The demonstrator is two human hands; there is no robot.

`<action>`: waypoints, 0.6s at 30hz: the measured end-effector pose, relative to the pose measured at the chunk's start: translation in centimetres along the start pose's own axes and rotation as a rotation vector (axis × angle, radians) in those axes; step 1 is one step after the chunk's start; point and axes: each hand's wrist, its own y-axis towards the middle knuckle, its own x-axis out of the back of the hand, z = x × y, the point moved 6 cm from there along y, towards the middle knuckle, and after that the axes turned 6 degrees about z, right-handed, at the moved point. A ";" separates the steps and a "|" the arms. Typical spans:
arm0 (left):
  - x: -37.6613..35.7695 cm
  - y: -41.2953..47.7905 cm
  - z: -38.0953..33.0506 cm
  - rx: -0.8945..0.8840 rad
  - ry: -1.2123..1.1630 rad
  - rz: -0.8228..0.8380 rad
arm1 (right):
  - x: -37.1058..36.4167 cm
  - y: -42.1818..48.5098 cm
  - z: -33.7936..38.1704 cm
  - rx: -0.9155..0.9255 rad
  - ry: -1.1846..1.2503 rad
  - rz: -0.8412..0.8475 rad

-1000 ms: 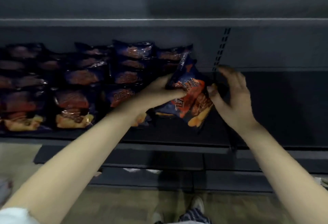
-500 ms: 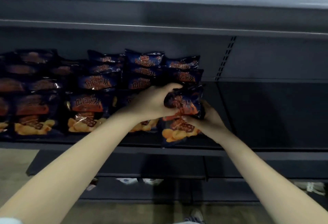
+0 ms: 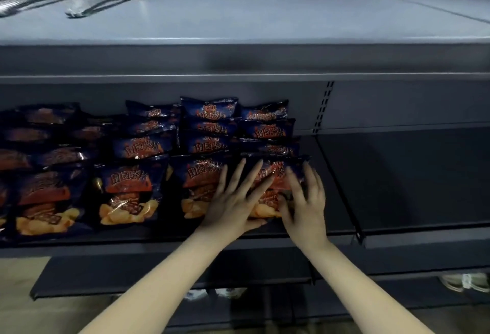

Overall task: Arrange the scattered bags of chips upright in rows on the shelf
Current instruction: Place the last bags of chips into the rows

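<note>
Now L hand (image 3: 230,209), R hand (image 3: 307,209) on crinkly bag (image 3: 275,174)

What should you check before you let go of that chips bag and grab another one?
1. The front bag stands up with its label facing out: ok.
2. The left hand and the right hand lie flat on it with straight fingers, not gripping: ok.
3. It lines up with the neighbour bag at the front of the next row: ok, as far as the hands let me see.
4. It will stay up once the hands leave: cannot tell.
5. The shelf has room on the right for a new row: ok.
6. More scattered bags are waiting: cannot tell, none in view.
</note>
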 end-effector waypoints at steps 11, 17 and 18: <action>-2.0 -0.2 1.3 -0.012 -0.054 -0.147 | -2.1 0.2 -1.2 -0.047 -0.048 0.210; -1.9 -0.3 1.4 0.013 -0.029 -0.161 | -2.4 0.2 -1.3 -0.070 -0.082 0.215; -1.9 -0.4 1.4 0.018 -0.026 -0.154 | -2.4 0.1 -1.3 -0.072 -0.079 0.215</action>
